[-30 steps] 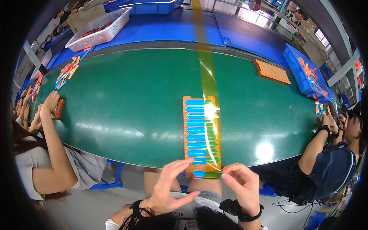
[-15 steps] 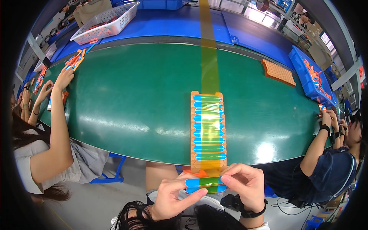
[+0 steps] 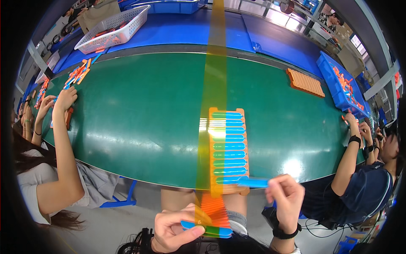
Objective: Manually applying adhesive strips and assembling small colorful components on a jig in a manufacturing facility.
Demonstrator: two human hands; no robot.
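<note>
Pinching lightly seems the best way to handle both round-ended strips, as a hard squeeze could bow them. The left hand [image 3: 173, 230], nearest the body, has thumb and index finger closed on a film-crossed blue strip [image 3: 213, 231] at the near end of the translucent yellow film [image 3: 215, 76]; a level pinch should help the film run flat and straight. The right hand [image 3: 285, 199], fingertips together, grips the right end of a bare blue strip [image 3: 254, 182], whose left end shows over the near right corner of the grooved orange tray [image 3: 237, 189]; I cannot tell whether they touch. Holding it parallel to the grooves would avoid nudging its neighbours.

Counts: two strips in hand, nine blue strips [image 3: 235, 155] in the tray, and one film across their left halves. One spare orange tray [image 3: 305, 83] sits far right, near one blue bin [image 3: 329, 80]. The orange fan of strips [image 3: 216, 211] by the left hand overlaps too much to count.
</note>
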